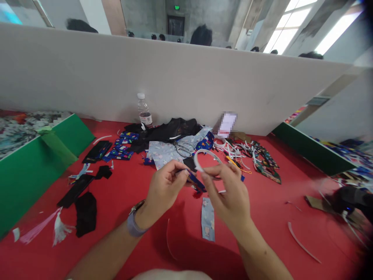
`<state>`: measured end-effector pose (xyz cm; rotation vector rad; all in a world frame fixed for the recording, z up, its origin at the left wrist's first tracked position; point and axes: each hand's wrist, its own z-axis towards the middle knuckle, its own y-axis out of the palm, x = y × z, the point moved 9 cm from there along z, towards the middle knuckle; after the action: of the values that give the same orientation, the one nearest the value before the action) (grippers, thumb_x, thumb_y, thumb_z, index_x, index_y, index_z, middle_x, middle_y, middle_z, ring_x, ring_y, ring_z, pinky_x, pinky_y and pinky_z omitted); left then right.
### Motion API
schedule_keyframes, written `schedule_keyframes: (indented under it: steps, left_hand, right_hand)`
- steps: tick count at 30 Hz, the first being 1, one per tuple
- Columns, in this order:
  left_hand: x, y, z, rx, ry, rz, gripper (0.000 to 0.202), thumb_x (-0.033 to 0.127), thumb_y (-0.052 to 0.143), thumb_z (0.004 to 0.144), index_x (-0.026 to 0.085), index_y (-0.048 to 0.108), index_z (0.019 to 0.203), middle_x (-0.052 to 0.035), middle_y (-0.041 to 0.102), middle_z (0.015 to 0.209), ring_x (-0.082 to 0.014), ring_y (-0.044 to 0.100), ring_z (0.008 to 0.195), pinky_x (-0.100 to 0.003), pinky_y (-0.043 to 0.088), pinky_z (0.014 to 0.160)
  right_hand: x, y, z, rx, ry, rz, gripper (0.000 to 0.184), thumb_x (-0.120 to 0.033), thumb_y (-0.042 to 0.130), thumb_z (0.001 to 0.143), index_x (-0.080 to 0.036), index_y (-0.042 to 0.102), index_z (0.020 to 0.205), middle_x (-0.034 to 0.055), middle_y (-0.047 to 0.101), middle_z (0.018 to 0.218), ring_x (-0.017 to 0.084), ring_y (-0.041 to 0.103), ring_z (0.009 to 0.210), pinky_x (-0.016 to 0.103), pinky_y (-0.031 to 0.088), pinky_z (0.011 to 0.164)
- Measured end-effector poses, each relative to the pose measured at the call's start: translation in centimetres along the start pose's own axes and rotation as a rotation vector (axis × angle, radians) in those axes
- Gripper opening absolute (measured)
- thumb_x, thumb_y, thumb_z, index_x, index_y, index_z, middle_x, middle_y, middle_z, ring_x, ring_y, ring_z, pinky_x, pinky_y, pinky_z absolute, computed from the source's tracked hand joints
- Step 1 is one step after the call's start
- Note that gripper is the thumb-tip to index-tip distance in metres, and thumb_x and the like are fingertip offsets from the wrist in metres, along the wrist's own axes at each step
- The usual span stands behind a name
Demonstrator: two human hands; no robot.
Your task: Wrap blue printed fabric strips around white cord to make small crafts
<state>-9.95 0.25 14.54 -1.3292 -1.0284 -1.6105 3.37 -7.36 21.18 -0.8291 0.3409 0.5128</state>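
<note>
My left hand (164, 186) and my right hand (230, 194) meet above the red table (262, 217), both with fingers pinched. Between them I hold a white curved headband (204, 155) that arcs up from my right fingers. My left fingers pinch a strip of dark blue printed fabric (196, 182) against the band's end. A watch with a grey strap sits on my left wrist. A light blue fabric strip (208, 218) lies flat on the table just under my hands.
Behind my hands lie scissors (183, 149) on pale blue cloth, black fabric (167, 130), a water bottle (144, 110) and a pile of white headbands (239, 149). Black pieces (86, 212) lie left. Green dividers (35, 167) bound both sides; a white partition wall (175, 85) stands behind.
</note>
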Motion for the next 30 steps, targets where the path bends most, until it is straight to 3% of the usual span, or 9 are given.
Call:
schedule_keyframes:
  steps: [3, 6, 13, 21, 24, 30]
  left_hand:
    - [0.0, -1.4, 0.6, 0.090, -0.009, -0.116, 0.016, 0.033, 0.058, 0.084, 0.018, 0.056, 0.085, 0.0017, 0.064, 0.072, -0.0126, 0.065, 0.067, -0.024, 0.058, 0.058]
    - [-0.2, -1.4, 1.0, 0.062, -0.039, -0.190, 0.022, 0.037, 0.061, 0.082, 0.017, 0.055, 0.089, 0.0011, 0.064, 0.074, -0.0127, 0.064, 0.066, -0.024, 0.058, 0.056]
    - [-0.2, -0.6, 0.7, 0.026, -0.074, -0.266, 0.024, 0.035, 0.066, 0.079, 0.016, 0.055, 0.087, 0.0019, 0.061, 0.073, -0.0108, 0.063, 0.063, -0.021, 0.058, 0.053]
    - [0.2, -0.4, 0.4, -0.006, -0.059, -0.085, 0.020, 0.037, 0.056, 0.084, 0.018, 0.053, 0.084, 0.0028, 0.061, 0.066, -0.0104, 0.061, 0.051, -0.019, 0.052, 0.043]
    - [0.4, -0.3, 0.3, -0.006, -0.048, -0.081, 0.020, 0.037, 0.058, 0.083, 0.018, 0.054, 0.085, 0.0028, 0.058, 0.072, -0.0100, 0.061, 0.058, -0.021, 0.055, 0.049]
    - [0.1, 0.2, 0.0, -0.056, -0.096, -0.113, 0.018, 0.036, 0.057, 0.085, 0.019, 0.052, 0.089, 0.0032, 0.056, 0.075, -0.0105, 0.062, 0.065, -0.025, 0.058, 0.059]
  right_hand:
    - [1.8, -3.1, 0.1, 0.181, 0.105, -0.063, 0.009, -0.030, 0.055, 0.088, -0.022, 0.058, 0.084, 0.0006, 0.064, 0.075, 0.016, 0.057, 0.067, 0.036, 0.039, 0.080]
    - [2.8, -4.1, 0.4, 0.214, 0.145, -0.114, 0.014, -0.035, 0.056, 0.087, -0.023, 0.061, 0.086, 0.0022, 0.065, 0.077, 0.017, 0.058, 0.069, 0.035, 0.041, 0.076]
    - [2.7, -2.2, 0.9, 0.121, 0.120, -0.100, 0.014, -0.035, 0.053, 0.089, -0.023, 0.060, 0.085, 0.0016, 0.067, 0.079, 0.017, 0.061, 0.071, 0.033, 0.043, 0.073]
    - [3.4, -1.4, 0.6, 0.062, 0.187, 0.005, 0.017, -0.037, 0.054, 0.087, -0.023, 0.062, 0.092, 0.0020, 0.065, 0.079, 0.018, 0.059, 0.075, 0.029, 0.045, 0.067]
    - [4.0, -0.7, 0.7, 0.008, 0.223, 0.107, 0.020, -0.036, 0.055, 0.087, -0.023, 0.061, 0.101, 0.0010, 0.062, 0.079, 0.017, 0.058, 0.073, 0.029, 0.045, 0.067]
    - [4.4, 0.2, 0.7, -0.033, 0.231, 0.286, 0.011, -0.032, 0.056, 0.086, -0.023, 0.059, 0.091, 0.0012, 0.061, 0.081, 0.016, 0.057, 0.077, 0.030, 0.046, 0.072]
